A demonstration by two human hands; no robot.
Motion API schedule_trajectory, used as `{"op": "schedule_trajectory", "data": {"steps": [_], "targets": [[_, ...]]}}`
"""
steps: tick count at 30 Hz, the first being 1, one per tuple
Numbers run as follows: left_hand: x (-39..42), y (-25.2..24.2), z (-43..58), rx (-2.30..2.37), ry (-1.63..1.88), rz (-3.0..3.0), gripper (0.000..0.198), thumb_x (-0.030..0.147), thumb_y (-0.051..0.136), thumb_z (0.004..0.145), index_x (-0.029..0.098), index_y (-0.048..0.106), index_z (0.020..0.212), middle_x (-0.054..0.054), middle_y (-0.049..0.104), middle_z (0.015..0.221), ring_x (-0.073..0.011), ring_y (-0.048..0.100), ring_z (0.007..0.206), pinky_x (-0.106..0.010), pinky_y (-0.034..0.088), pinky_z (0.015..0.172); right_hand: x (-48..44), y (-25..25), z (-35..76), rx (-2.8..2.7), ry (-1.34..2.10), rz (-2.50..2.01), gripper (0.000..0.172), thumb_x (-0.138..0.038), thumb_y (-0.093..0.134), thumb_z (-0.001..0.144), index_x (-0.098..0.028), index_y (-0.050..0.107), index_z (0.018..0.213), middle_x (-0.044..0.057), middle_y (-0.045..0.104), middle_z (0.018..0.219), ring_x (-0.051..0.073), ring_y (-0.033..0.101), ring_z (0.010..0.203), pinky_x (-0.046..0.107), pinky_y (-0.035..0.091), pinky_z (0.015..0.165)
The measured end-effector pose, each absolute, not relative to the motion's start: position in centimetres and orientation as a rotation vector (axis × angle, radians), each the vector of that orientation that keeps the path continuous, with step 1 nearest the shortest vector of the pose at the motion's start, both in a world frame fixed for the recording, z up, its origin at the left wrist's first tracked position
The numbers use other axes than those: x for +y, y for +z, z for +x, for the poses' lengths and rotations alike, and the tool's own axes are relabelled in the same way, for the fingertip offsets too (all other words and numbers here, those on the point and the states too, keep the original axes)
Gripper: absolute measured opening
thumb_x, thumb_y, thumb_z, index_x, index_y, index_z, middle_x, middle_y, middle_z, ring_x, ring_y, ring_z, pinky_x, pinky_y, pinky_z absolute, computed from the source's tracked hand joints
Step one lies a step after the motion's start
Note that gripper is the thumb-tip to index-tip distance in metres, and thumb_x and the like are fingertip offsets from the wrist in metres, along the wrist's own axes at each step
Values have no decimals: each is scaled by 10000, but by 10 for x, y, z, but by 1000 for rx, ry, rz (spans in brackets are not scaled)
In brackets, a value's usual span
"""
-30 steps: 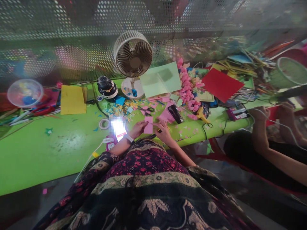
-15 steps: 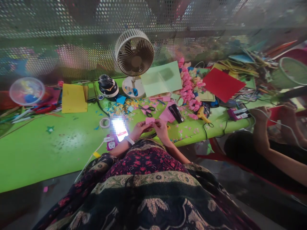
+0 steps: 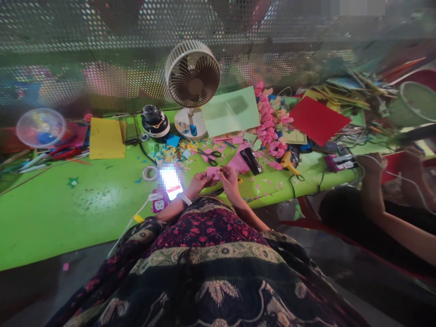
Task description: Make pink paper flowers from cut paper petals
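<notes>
My left hand (image 3: 198, 183) and my right hand (image 3: 230, 180) meet over the front edge of the green table (image 3: 68, 204). Both pinch a small folded piece of pink paper (image 3: 213, 171) held between them. A lit phone (image 3: 170, 180) lies just left of my left wrist, which wears a white band. A black stapler (image 3: 250, 160) and black-handled scissors (image 3: 210, 156) lie just beyond my hands among pink and coloured paper scraps.
A white desk fan (image 3: 192, 75) stands at the back, with a light green sheet (image 3: 231, 111), a red sheet (image 3: 318, 119), a yellow sheet (image 3: 106, 138) and a pile of pink paper flowers (image 3: 270, 127). A tape roll (image 3: 149, 172) lies left. Another person's arm (image 3: 384, 213) reaches in at right.
The pink paper was a taller flat piece held upright; now it is folded smaller between both hands. My hands have drawn closer together.
</notes>
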State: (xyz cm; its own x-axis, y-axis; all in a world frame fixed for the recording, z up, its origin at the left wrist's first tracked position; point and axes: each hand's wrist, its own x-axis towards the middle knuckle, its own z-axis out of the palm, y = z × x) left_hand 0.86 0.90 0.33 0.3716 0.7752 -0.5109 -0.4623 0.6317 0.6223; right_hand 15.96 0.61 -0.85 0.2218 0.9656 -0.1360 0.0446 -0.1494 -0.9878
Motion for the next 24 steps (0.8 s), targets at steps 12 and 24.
{"op": "schedule_trajectory", "data": {"steps": [12, 24], "targets": [[13, 8, -5, 1012, 655, 628, 561, 548, 964, 540, 108, 764, 826, -104, 796, 802, -189, 736, 701, -333, 588, 785, 12, -4, 165, -1068, 1215, -1513, 516, -720, 713, 717, -216, 608, 742, -7, 591, 693, 151, 506, 681, 291, 440, 637], [12, 2, -5, 1036, 713, 573, 539, 509, 966, 569, 99, 724, 820, -84, 770, 745, -176, 725, 675, -373, 589, 847, 6, -5, 165, -1523, 1071, -1667, 547, -767, 532, 824, -255, 452, 650, -18, 501, 602, 150, 447, 600, 301, 378, 607]]}}
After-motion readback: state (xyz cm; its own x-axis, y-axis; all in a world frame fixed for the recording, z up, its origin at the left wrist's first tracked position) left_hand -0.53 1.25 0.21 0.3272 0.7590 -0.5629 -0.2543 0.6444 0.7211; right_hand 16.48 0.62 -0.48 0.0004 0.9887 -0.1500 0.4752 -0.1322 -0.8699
